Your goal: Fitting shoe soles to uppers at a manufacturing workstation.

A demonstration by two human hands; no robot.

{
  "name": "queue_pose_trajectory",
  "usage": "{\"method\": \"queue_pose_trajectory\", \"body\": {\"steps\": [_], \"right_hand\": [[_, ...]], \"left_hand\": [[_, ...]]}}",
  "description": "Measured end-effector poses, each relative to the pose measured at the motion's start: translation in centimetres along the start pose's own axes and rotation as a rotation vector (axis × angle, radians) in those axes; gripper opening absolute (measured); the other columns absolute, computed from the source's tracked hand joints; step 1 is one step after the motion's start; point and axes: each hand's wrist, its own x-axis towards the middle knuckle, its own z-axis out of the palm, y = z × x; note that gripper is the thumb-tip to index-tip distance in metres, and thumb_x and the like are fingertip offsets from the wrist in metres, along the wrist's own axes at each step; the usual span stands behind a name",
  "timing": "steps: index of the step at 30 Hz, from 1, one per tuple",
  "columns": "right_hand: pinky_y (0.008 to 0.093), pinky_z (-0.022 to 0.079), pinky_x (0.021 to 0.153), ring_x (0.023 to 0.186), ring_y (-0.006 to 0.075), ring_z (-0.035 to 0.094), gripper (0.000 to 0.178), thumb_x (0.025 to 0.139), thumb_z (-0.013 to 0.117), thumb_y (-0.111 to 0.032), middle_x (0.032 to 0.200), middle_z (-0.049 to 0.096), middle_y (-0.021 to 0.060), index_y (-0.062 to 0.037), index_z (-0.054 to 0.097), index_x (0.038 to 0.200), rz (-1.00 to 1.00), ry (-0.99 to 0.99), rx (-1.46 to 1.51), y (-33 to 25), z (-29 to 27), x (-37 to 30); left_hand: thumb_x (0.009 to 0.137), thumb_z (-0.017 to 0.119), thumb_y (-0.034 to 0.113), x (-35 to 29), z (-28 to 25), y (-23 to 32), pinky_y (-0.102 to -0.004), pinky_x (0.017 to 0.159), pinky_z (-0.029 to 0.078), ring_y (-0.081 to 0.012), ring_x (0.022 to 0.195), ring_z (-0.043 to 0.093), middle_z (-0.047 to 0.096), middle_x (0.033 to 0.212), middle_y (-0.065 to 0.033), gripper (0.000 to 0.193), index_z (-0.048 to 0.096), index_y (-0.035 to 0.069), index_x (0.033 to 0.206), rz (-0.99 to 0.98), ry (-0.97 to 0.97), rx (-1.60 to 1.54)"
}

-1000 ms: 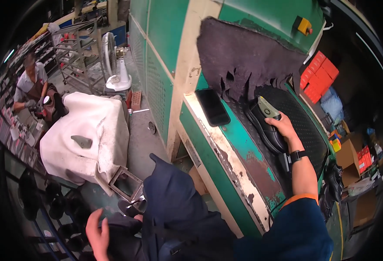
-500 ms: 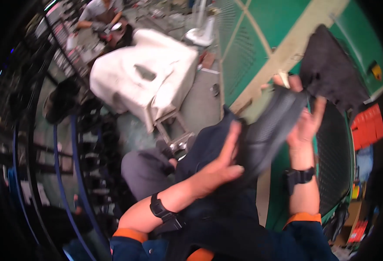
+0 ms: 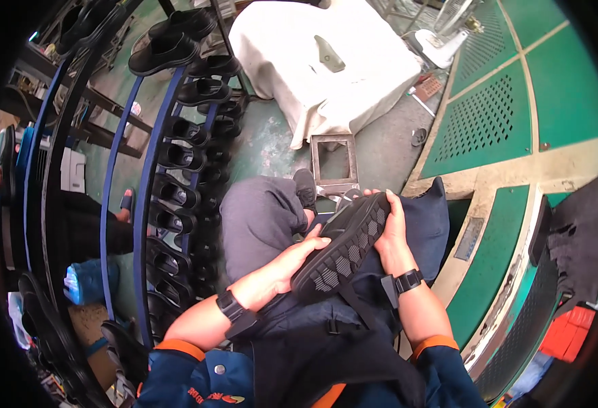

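Note:
A black shoe (image 3: 345,250) is held over my lap, tilted so its chunky, ridged sole faces partly up and to the right. My left hand (image 3: 297,260) grips its near left side, thumb lying along the upper. At the far end my right hand (image 3: 394,231) is wrapped round the other end of the shoe, fingers over its edge. Most of the upper is turned away from view. Something small and greyish shows beyond the far end, and I cannot make out what it is.
At left stands a rack with blue rails (image 3: 147,204), carrying several black shoes (image 3: 177,190). Ahead are a cloth-covered block (image 3: 299,61) and a metal frame stool (image 3: 334,160). On the right runs a green panelled machine (image 3: 486,238) with a dark cloth (image 3: 574,238) hung over it.
The shoe has come down and left from near the green machine to over my lap, and its sole has turned into view. Both hands moved with it, and the view has swung rightward.

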Motion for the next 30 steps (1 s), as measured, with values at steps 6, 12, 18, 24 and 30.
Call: {"method": "queue_pose_trajectory", "body": {"steps": [6,12,18,24,30], "right_hand": [[0.0321,0.056,0.081,0.090,0.0198,0.067,0.035,0.100,0.056,-0.031,0.100,0.069,0.0121,0.0021,0.066,0.101,0.000,0.004,-0.311,-0.5,1.5,-1.1],[0.0312,0.055,0.083,0.093,0.0197,0.068,0.044,0.104,0.049,-0.036,0.102,0.071,0.0134,0.0035,0.068,0.102,-0.078,0.000,-0.441,-1.0,2.1,-0.4],[0.0378,0.054,0.093,0.103,0.0288,0.067,0.041,0.101,0.049,-0.032,0.107,0.069,0.0178,0.0054,0.065,0.106,-0.047,0.007,-0.411,-1.0,-1.0,0.6],[0.0422,0.049,0.100,0.110,0.0319,0.064,0.042,0.096,0.052,-0.033,0.108,0.069,0.0182,0.0053,0.067,0.103,0.016,-0.038,-0.213,0.4,-0.9,0.5],[0.0445,0.046,0.105,0.116,0.0334,0.060,0.042,0.094,0.050,-0.032,0.114,0.069,0.0183,0.0042,0.070,0.100,-0.019,-0.167,-0.129,0.6,-2.9,1.1]], "left_hand": [[0.101,0.050,0.025,4.4,1.8,3.9,-0.0347,0.118,0.026,-0.0208,0.145,0.031,0.017,0.165,-0.0113,0.072,0.011,0.009,0.159,0.258,0.297,0.619],[0.105,0.044,0.037,12.1,-0.7,2.7,-0.0330,0.114,0.032,-0.0234,0.135,0.046,0.055,0.142,-0.0145,0.051,0.052,0.001,0.141,0.505,0.271,0.816],[0.106,0.041,0.035,11.5,-1.8,2.6,-0.0333,0.113,0.034,-0.0221,0.131,0.051,0.059,0.136,-0.0135,0.049,0.055,-0.001,0.137,0.506,0.248,1.082],[0.106,0.039,0.034,11.0,-1.6,1.9,-0.0320,0.115,0.031,-0.0211,0.136,0.047,0.056,0.141,-0.0140,0.051,0.054,-0.004,0.137,0.550,0.243,0.702],[0.107,0.036,0.033,10.8,-1.8,2.8,-0.0329,0.114,0.033,-0.0214,0.131,0.050,0.058,0.137,-0.0143,0.050,0.058,-0.004,0.130,0.558,0.199,0.823]]}}
